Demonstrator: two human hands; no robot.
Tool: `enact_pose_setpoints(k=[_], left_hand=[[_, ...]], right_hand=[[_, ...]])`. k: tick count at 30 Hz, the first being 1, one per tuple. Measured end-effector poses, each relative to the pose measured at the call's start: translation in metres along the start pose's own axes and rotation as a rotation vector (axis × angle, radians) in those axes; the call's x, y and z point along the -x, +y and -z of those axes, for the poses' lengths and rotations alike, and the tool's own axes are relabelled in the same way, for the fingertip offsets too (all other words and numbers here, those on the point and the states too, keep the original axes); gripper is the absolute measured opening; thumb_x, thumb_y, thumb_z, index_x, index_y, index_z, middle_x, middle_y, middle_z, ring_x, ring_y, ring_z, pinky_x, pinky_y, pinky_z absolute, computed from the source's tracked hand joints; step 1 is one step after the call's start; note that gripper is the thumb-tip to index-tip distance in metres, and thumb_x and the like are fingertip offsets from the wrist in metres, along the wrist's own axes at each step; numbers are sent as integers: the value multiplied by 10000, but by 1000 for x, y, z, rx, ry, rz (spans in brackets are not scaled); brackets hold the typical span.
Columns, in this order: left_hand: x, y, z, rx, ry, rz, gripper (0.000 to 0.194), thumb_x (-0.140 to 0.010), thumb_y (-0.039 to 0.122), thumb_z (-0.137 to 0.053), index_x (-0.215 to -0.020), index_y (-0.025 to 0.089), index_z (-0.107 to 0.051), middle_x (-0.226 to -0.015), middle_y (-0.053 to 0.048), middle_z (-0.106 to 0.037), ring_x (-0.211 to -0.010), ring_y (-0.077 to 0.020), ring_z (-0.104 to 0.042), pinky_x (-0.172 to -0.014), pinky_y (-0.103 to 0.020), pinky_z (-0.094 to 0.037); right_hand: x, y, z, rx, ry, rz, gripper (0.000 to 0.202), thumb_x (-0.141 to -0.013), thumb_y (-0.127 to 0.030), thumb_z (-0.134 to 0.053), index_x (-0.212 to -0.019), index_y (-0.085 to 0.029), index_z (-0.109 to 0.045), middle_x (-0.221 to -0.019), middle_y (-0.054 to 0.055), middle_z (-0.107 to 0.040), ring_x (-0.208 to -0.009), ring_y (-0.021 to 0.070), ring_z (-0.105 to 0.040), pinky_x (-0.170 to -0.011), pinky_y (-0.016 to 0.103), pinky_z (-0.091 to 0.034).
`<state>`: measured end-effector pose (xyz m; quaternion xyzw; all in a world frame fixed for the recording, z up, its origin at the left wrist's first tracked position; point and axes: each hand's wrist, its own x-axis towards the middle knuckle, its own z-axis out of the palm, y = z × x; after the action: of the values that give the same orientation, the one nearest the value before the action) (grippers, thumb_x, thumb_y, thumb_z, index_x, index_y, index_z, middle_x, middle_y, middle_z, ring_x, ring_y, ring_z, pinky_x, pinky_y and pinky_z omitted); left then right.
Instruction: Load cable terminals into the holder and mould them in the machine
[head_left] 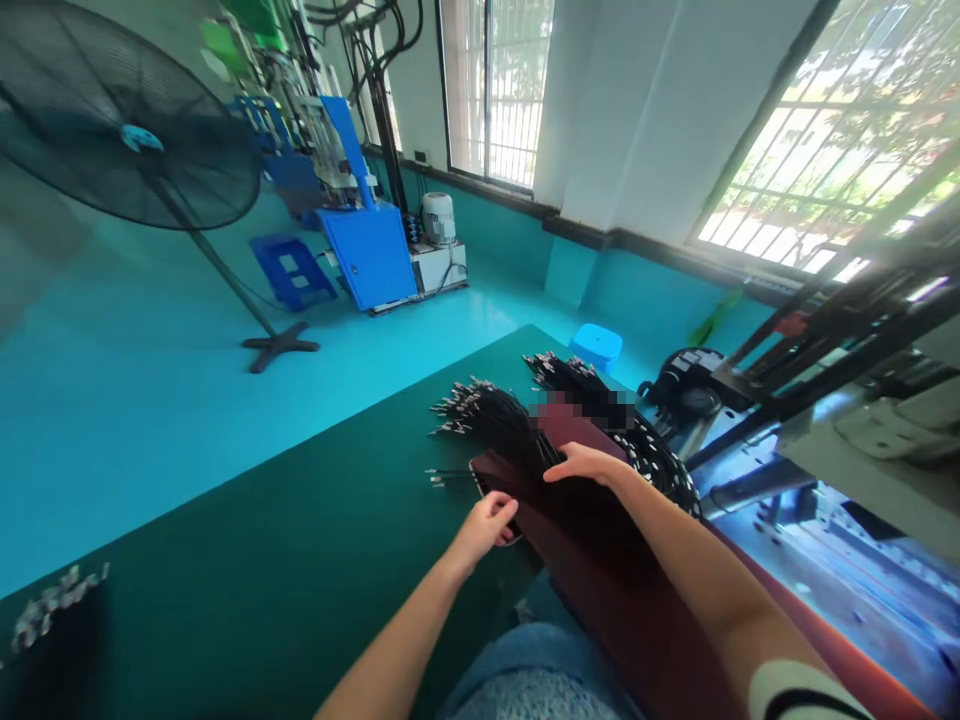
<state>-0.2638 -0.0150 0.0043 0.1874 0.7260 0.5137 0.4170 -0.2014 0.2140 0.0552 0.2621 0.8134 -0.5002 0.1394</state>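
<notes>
A thick bundle of black cables (504,412) with silvery metal ends lies on a dark red surface (574,565) on the green table. My right hand (589,465) is at the near end of this bundle, thumb and fingers apart, touching or just above the cables. Lower and to the left, my left hand (487,525) has its fingers curled together by the pale edge of the dark red surface; whatever is between them is hidden. A few separate cables (450,473) with metal ends stick out to the left just beyond that hand.
Another cable bundle (570,375) lies behind, beside black coils with white marks (652,455). More metal-tipped cables (56,605) lie at the green table's (300,530) left end. Machinery (862,450) stands close on the right. A blue stool (597,345) and large fan (142,140) stand beyond.
</notes>
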Motion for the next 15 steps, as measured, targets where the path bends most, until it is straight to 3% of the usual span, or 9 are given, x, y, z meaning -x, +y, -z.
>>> enact_pose_setpoints(k=[2,4,10,15], left_hand=[[-16,-3,-18,28,20,56,493,-715,615,-438,-861,157,-546,-634,-19,-541,-495,-141,-545,-446,-245,-417],[-22,-7,-22,11,75,57,497,-704,639,-441,-805,164,-547,-562,5,-497,-448,-132,-508,-414,-231,-377],[-20,-9,-24,40,268,75,465,-607,635,-597,-722,189,-535,-593,-5,-551,-569,-151,-548,-504,-230,-405],[-23,-14,-35,288,399,156,502,-568,633,-638,-699,183,-459,-554,17,-487,-506,-128,-497,-447,-231,-401]], right_hand=[[2,4,-1,-29,-58,60,386,-548,-382,-756,-844,-148,-682,-760,6,-687,-736,203,-618,-616,248,-458],[4,9,-8,-32,-83,116,400,-571,-380,-741,-890,-153,-662,-817,7,-689,-781,210,-616,-639,255,-459],[8,16,-38,452,165,72,471,-581,-486,-712,-882,-148,-580,-864,98,-659,-805,277,-613,-635,305,-418],[10,14,-30,540,146,73,455,-650,-498,-666,-914,-143,-562,-859,101,-640,-793,263,-606,-625,300,-412]])
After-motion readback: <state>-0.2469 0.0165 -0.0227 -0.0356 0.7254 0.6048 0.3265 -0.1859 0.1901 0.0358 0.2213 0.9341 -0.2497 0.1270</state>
